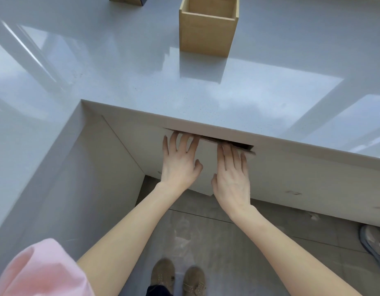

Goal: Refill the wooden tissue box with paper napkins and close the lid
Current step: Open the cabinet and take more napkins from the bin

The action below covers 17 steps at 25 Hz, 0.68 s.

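A light wooden tissue box (208, 28) stands open and lidless on the grey countertop (142, 77), at the top centre. I see no napkins inside it. Below the counter's front edge, my left hand (180, 161) and my right hand (233, 174) lie flat with fingers spread against a white cabinet door or drawer front (206, 167). That panel is tilted slightly outward, with a dark gap along its top edge. Neither hand holds anything. No napkins or lid are in view.
The corner of another wooden box with a dark side (129, 0) shows at the top left. The counter wraps round on my left. A grey shoe (374, 242) sits on the floor at right, my own shoes (178, 276) below.
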Available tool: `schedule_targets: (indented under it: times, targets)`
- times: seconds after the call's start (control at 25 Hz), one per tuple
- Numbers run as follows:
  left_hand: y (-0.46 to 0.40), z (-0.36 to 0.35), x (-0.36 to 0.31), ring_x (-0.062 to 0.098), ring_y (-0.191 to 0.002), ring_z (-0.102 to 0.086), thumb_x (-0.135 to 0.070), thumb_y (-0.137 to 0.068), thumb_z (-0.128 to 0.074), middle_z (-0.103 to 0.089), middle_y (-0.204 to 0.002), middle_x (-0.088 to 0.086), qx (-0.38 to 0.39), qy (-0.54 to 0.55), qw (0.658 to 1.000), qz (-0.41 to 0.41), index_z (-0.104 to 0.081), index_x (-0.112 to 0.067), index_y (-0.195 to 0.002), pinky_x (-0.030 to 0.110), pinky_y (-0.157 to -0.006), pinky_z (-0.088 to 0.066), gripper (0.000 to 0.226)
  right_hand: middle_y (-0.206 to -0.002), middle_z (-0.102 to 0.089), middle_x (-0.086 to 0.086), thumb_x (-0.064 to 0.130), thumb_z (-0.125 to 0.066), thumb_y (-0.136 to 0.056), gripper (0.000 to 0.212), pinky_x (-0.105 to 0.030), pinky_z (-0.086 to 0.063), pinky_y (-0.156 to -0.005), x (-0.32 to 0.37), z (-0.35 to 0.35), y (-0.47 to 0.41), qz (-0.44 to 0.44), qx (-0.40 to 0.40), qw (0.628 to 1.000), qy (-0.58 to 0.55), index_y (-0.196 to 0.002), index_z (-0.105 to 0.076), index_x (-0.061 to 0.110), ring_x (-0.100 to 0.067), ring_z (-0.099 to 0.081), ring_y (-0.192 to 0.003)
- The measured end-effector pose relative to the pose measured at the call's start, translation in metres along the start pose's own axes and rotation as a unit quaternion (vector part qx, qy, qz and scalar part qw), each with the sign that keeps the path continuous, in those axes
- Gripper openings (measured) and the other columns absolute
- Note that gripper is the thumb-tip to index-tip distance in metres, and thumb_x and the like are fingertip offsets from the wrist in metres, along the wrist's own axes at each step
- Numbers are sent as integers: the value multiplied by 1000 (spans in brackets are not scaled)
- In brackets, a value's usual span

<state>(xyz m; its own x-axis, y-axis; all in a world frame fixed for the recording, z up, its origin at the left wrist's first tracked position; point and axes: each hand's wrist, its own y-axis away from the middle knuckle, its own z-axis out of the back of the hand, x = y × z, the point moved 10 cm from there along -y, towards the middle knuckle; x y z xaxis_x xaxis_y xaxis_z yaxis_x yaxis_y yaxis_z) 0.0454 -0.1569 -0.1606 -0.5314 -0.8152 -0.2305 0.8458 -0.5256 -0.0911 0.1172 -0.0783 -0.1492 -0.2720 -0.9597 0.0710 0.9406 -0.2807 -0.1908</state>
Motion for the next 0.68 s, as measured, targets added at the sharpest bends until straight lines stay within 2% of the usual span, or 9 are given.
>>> schedule_targets:
  times: [0.12, 0.32, 0.52, 0.68]
  targets:
    - [21, 8, 2, 43, -120, -45, -19, -70, -60, -55, -122, 21, -27, 33, 999, 25, -54, -8, -119, 59, -102, -31, 51, -125, -60, -17, -5, -67, -57, 68, -45, -45, -100, 9, 5, 28, 12, 3, 999, -34, -124, -54, -3, -31, -58, -114]
    - [64, 12, 21, 30, -133, -32, -33, -86, -47, -50, -131, 10, -18, 73, 993, 92, -54, -14, -115, 54, -109, -22, 35, -118, -65, -15, -6, -72, -57, 64, -38, -53, -89, 35, 15, 74, 47, 7, 996, -82, -120, -59, -1, -28, -64, -105]
    - [100, 21, 37, 26, -133, -33, -40, -88, -45, -48, -134, 5, 18, 58, 991, 121, -53, -13, -115, 47, -110, -25, 38, -109, -69, -10, -11, -73, -57, 61, -30, -55, -81, 63, 27, 103, 93, 9, 987, -134, -116, -62, 2, -24, -67, -94]
    - [126, 32, 56, 23, -127, -40, -39, -88, -47, -46, -139, -1, 38, 38, 992, 118, -53, -16, -115, 40, -100, -34, 36, -101, -69, -5, -11, -73, -61, 57, -23, -56, -65, 89, 28, 121, 106, 34, 975, -194, -115, -63, 4, -22, -64, -84]
